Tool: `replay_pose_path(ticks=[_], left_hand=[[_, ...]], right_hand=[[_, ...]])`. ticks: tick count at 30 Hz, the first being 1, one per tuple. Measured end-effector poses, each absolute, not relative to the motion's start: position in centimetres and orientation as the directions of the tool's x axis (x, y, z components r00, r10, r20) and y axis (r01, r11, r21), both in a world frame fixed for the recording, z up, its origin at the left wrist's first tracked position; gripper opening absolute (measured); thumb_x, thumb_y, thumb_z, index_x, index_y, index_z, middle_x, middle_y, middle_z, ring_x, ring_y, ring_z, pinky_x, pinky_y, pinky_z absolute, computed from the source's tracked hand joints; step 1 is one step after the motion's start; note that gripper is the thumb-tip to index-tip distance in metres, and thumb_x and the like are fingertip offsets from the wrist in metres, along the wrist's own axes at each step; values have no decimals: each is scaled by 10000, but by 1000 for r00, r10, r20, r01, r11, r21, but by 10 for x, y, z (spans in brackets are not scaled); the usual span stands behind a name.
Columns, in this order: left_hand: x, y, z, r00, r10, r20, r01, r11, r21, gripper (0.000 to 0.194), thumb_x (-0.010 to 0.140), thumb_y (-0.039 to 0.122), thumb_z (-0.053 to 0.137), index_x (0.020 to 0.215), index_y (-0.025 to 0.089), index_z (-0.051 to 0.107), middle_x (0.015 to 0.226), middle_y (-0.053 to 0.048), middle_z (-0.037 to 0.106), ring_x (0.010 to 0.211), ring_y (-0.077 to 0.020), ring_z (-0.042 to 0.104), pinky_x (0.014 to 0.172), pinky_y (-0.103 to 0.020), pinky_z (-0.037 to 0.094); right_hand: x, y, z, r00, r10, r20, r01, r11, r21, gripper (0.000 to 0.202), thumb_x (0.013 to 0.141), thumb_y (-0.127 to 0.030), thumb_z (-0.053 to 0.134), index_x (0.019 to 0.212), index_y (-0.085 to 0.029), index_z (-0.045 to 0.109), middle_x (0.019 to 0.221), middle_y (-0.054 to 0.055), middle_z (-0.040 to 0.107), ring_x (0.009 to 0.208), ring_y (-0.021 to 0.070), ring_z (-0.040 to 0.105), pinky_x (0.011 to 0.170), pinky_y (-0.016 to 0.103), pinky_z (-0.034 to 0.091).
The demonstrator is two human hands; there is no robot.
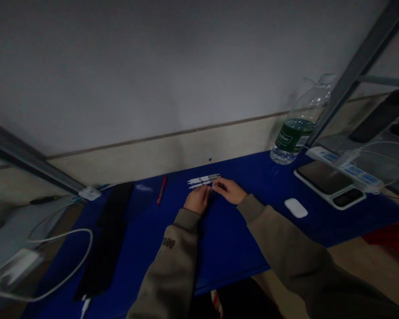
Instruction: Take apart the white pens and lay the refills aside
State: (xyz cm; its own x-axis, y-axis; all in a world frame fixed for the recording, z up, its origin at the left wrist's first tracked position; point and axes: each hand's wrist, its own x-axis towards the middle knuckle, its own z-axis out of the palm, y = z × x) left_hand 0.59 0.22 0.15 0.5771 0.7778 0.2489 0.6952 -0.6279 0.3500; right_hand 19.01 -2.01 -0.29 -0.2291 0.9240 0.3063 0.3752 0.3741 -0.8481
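White pens point(202, 179) lie side by side near the back edge of the blue table point(226, 252). Just in front of them, my left hand point(198, 199) has its fingers closed near the lower pen. My right hand point(229, 189) is pinched beside it, fingertips close to the pens' right ends. Between the two hands is a small pale piece, too small and dim to name. A red pen point(162, 190) lies apart, left of my hands.
A large clear bottle point(294, 128) stands at the back right. Beside it are a power strip point(346, 166), a white device with dark panels point(329, 182) and a white oval object point(295, 208). Black flat items point(103, 248) and a white cable point(86, 252) lie left.
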Motion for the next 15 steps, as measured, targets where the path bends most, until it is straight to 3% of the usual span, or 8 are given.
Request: replay_pose_path(ticks=[5, 11, 13, 15], left_hand=[[7, -5, 7, 549, 811, 203, 734, -584, 347, 375, 989, 348, 198, 1155, 181, 489, 760, -45, 658, 660, -141, 642, 618, -218, 447], [9, -7, 5, 513, 843, 160, 787, -537, 303, 377, 976, 376, 229, 1158, 190, 502, 797, -89, 685, 711, -216, 675, 632, -276, 469], [9, -5, 3, 499, 851, 162, 794, -524, 307, 370, 977, 370, 228, 1163, 195, 496, 825, -92, 691, 740, -219, 680, 643, -277, 472], [8, -3, 1, 485, 859, 165, 799, -512, 316, 356, 978, 360, 230, 1162, 197, 488, 851, -90, 694, 772, -215, 682, 658, -272, 473]], right_hand=[[186, -21, -3, -218, 936, 277, 485, 350, -802, 249, 900, -381, 460, 863, -165, 577, 744, 1, 576, 652, 93, 487, 635, 223, 358], [181, -22, -5, -182, 958, 221, 577, 285, -765, 469, 922, -465, 378, 597, -156, 513, 545, -16, 480, 531, 80, 427, 544, 229, 280], [181, -24, -3, -206, 958, 201, 568, 284, -773, 480, 913, -491, 389, 608, -155, 544, 536, -18, 485, 525, 78, 434, 544, 226, 288], [182, -25, -1, -241, 949, 204, 530, 305, -791, 402, 898, -482, 431, 737, -160, 609, 613, -14, 551, 562, 80, 469, 563, 217, 317]])
